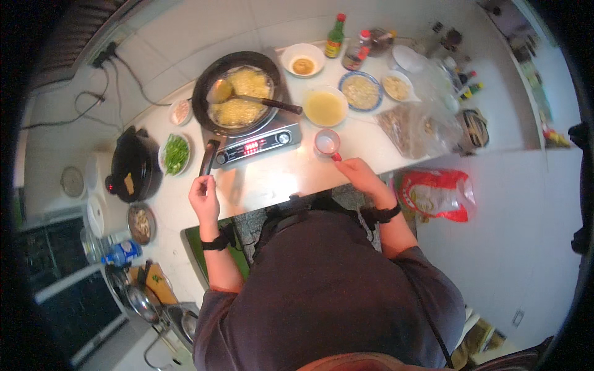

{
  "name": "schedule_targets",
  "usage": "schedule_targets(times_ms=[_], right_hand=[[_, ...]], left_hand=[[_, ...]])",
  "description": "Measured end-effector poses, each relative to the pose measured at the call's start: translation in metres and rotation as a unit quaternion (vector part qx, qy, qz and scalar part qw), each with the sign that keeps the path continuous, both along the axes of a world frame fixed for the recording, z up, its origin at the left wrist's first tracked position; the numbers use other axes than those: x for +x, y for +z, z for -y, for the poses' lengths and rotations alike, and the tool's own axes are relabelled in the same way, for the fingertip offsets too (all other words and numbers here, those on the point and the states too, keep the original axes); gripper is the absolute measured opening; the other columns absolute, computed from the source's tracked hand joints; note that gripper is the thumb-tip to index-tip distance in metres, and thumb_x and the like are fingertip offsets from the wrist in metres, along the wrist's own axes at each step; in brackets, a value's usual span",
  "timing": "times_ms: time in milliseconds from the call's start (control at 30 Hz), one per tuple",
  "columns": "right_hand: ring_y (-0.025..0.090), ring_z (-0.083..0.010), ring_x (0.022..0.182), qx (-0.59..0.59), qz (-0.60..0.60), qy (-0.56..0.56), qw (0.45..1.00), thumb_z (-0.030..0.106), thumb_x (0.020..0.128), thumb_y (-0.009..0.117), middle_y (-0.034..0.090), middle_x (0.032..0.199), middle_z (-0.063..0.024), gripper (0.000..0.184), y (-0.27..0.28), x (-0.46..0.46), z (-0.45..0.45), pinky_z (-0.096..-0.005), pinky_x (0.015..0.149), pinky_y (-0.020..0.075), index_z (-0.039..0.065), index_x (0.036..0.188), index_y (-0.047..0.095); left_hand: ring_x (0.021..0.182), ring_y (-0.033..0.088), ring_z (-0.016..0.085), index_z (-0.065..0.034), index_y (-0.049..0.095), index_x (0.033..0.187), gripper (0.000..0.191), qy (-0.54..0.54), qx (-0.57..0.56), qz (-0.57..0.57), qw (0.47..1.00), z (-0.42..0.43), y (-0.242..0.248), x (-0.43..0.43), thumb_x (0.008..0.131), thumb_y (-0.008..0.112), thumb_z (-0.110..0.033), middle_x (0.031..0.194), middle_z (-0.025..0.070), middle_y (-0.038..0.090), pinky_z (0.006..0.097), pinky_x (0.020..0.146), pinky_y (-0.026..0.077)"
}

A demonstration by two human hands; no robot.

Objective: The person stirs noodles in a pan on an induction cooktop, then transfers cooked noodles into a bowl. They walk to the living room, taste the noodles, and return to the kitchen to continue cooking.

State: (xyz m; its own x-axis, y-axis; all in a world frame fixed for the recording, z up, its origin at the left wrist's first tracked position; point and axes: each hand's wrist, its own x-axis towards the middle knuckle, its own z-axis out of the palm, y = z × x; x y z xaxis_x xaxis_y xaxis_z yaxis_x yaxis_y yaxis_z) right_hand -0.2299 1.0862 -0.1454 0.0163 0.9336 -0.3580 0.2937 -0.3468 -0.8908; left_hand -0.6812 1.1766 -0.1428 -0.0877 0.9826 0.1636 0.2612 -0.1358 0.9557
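Observation:
A black wok [200, 104] sits on an induction cooker [260, 147] with a lit red display. Yellow food [246, 83] lies in bubbling oil inside it. A ladle with a dark handle [278, 105] rests across the wok, its bowl over the food. My left hand [204, 197] has its fingers closed around the end of the wok handle [209, 155]. With my right hand [361, 175] I hold a small cup [327, 143] by its red handle. Whether the cup touches the counter I cannot tell. A bowl of yellow liquid [326, 107] stands just behind the cup.
Chopped greens [176, 154] fill a bowl left of the cooker, near a black lidded pot [134, 162]. To the right stand a blue-rimmed plate [360, 91], a green bottle [335, 37] and a plastic bag [408, 132]. The counter's front edge [278, 199] runs before me.

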Motion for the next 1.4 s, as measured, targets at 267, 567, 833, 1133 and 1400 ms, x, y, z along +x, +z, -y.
schedule_targets(times_ms=[267,567,833,1133,1400], right_hand=[[0.057,-0.0117,0.079,-0.026,-0.024,-0.015,0.999,0.035,0.109,0.059,0.067,0.081,0.0001,0.047,0.007,0.029,-0.041,-0.0335,0.077,0.0483,-0.004,0.085,0.068],[0.049,-0.0122,0.066,-0.021,0.034,0.115,0.993,0.041,0.106,0.061,0.052,0.065,-0.0038,0.053,-0.010,-0.064,-0.069,-0.0351,0.062,0.0424,0.000,0.073,0.058],[0.045,-0.0118,0.064,-0.009,0.034,0.116,0.993,0.041,0.105,0.065,0.049,0.063,-0.0013,0.052,0.011,-0.120,-0.082,-0.0369,0.060,0.0402,0.003,0.070,0.055],[0.054,-0.0105,0.075,-0.002,-0.001,0.107,0.994,0.032,0.108,0.062,0.064,0.078,0.0002,0.039,0.022,-0.113,-0.081,-0.0325,0.069,0.0473,-0.002,0.090,0.070],[0.044,-0.0039,0.071,-0.032,-0.023,0.099,0.994,0.031,0.108,0.062,0.052,0.075,0.0103,0.039,0.017,-0.101,-0.075,-0.0266,0.062,0.0396,0.006,0.079,0.064]], left_hand=[[0.078,0.060,0.007,0.0006,0.071,0.101,0.011,0.020,-0.013,-0.020,1.000,-0.011,0.008,0.019,0.102,0.070,-0.010,0.086,-0.0011,0.067,0.0232,0.074,0.049],[0.093,0.064,0.019,-0.0014,0.072,0.111,0.021,0.057,-0.010,-0.210,0.976,-0.002,0.021,-0.047,0.095,0.076,-0.015,0.099,0.0088,0.070,0.0323,0.081,0.051],[0.103,0.066,0.031,-0.0004,0.062,0.133,0.053,-0.016,-0.088,-0.225,0.970,-0.018,0.001,-0.076,0.089,0.082,-0.022,0.115,0.0180,0.068,0.0422,0.093,0.053],[0.090,0.069,0.035,-0.0010,0.062,0.133,0.056,-0.041,-0.119,-0.232,0.965,-0.021,0.006,-0.077,0.086,0.084,-0.024,0.105,0.0206,0.073,0.0412,0.084,0.056],[0.100,0.071,0.041,-0.0027,0.063,0.131,0.052,-0.050,-0.143,-0.234,0.960,-0.013,0.007,-0.078,0.089,0.082,-0.027,0.110,0.0238,0.073,0.0447,0.086,0.056]])
